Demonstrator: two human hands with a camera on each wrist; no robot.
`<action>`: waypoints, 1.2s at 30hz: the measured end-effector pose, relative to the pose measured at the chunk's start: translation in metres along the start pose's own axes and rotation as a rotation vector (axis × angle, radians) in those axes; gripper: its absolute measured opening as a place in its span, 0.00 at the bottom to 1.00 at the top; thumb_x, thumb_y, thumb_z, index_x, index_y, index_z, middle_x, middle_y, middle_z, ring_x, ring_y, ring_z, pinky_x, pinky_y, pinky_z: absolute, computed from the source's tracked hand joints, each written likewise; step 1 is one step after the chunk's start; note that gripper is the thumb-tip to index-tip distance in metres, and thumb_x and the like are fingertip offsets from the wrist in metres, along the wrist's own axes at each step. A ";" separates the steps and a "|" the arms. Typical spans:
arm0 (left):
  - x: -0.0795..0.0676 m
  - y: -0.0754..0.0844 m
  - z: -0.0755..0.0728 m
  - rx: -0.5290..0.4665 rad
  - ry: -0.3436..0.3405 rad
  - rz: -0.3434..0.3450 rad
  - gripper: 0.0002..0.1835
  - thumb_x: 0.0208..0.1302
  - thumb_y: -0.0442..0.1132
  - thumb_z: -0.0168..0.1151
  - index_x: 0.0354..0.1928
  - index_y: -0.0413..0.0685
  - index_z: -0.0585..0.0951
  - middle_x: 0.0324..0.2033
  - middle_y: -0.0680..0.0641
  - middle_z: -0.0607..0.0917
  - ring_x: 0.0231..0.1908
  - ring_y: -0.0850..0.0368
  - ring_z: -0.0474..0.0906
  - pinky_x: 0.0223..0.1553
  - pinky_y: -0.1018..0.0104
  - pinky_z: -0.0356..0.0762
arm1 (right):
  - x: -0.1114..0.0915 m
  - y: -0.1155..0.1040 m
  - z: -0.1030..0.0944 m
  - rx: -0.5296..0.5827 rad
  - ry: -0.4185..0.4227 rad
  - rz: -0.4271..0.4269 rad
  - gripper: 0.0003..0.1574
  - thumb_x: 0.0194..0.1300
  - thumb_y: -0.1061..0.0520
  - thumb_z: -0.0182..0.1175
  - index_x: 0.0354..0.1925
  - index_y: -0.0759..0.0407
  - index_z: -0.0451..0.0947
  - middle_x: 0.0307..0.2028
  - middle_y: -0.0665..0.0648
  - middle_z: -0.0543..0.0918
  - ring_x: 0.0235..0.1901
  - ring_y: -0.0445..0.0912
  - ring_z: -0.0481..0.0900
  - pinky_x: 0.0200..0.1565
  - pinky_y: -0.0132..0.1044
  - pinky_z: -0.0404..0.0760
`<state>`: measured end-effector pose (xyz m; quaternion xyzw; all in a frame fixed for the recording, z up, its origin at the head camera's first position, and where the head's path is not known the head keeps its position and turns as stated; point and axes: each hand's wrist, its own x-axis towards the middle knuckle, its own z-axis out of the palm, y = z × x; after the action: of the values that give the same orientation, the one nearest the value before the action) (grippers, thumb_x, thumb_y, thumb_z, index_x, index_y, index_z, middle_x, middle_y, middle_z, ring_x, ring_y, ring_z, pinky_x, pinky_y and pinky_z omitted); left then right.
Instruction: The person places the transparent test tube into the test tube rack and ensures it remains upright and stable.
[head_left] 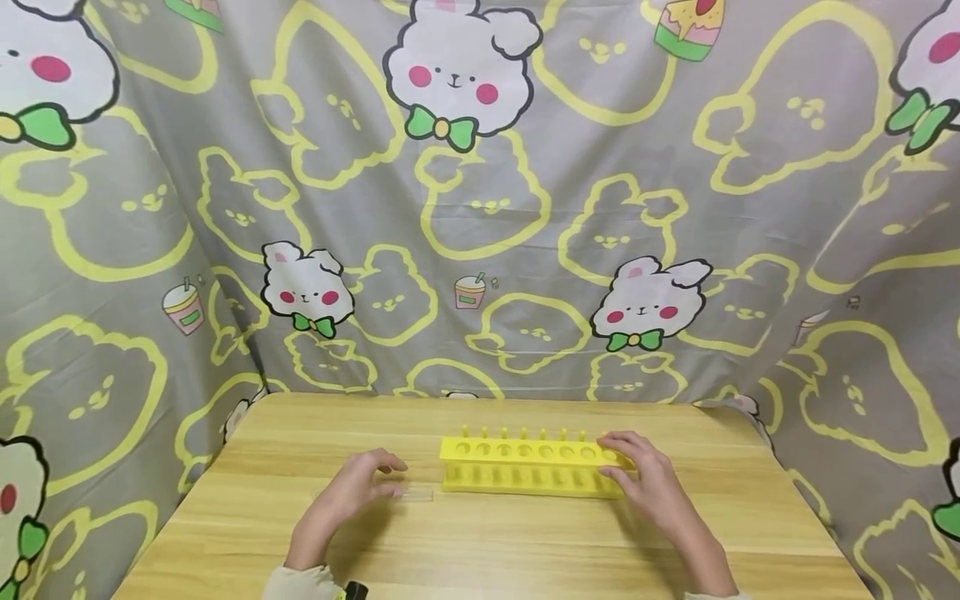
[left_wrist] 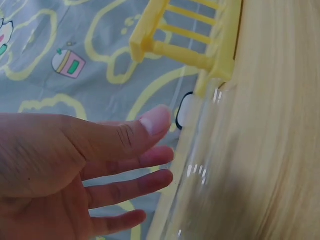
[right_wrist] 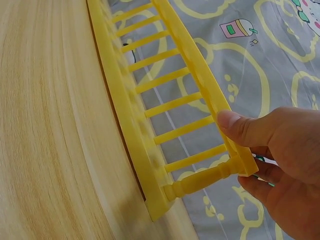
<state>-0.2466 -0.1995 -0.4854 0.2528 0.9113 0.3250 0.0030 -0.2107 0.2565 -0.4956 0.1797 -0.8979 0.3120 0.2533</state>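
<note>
A yellow test tube rack (head_left: 517,460) stands upright on the table, with a row of round holes in its top and short pegs along its back. My right hand (head_left: 651,473) grips its right end; in the right wrist view the thumb (right_wrist: 240,125) presses the upper bar and the other fingers lie behind it. Left of the rack, clear tubing that looks like test tubes (left_wrist: 197,172) lies on the tabletop. My left hand (head_left: 356,487) hovers beside it, thumb and fingers apart with nothing between them. In the head view that hand partly hides the clear tube (head_left: 420,496).
The wooden table (head_left: 480,550) carries the rack near its back edge. A grey curtain (head_left: 480,342) with cartoon rabbits hangs behind the table and along both sides. A black band (head_left: 356,590) shows at the left sleeve.
</note>
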 end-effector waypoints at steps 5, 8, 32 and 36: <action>-0.001 -0.003 0.002 0.020 -0.019 -0.016 0.18 0.51 0.33 0.78 0.46 0.36 0.87 0.43 0.41 0.88 0.44 0.41 0.82 0.47 0.44 0.83 | 0.001 -0.001 0.000 -0.009 0.001 0.000 0.28 0.50 0.69 0.77 0.52 0.65 0.84 0.52 0.61 0.84 0.51 0.58 0.84 0.52 0.54 0.83; 0.000 -0.004 0.004 0.040 -0.018 -0.029 0.19 0.49 0.34 0.80 0.45 0.37 0.87 0.41 0.42 0.88 0.42 0.43 0.83 0.45 0.47 0.84 | 0.000 -0.001 0.000 -0.009 -0.004 0.001 0.28 0.50 0.69 0.77 0.52 0.64 0.84 0.52 0.61 0.85 0.52 0.58 0.83 0.52 0.54 0.82; 0.001 -0.008 0.024 0.133 0.016 -0.032 0.14 0.46 0.23 0.78 0.30 0.45 0.84 0.29 0.52 0.81 0.32 0.56 0.76 0.32 0.64 0.78 | 0.001 -0.001 0.001 -0.007 -0.009 0.009 0.27 0.51 0.69 0.77 0.52 0.64 0.85 0.52 0.61 0.84 0.52 0.60 0.83 0.51 0.55 0.83; 0.000 -0.005 0.022 0.126 0.011 -0.026 0.13 0.48 0.23 0.78 0.30 0.46 0.84 0.29 0.52 0.81 0.32 0.56 0.76 0.32 0.64 0.77 | 0.000 -0.001 0.001 -0.019 0.016 -0.018 0.28 0.50 0.69 0.78 0.51 0.63 0.85 0.51 0.60 0.85 0.51 0.58 0.84 0.49 0.55 0.84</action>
<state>-0.2452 -0.1897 -0.5059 0.2387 0.9333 0.2681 -0.0137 -0.2106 0.2548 -0.4954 0.1827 -0.8972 0.3024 0.2649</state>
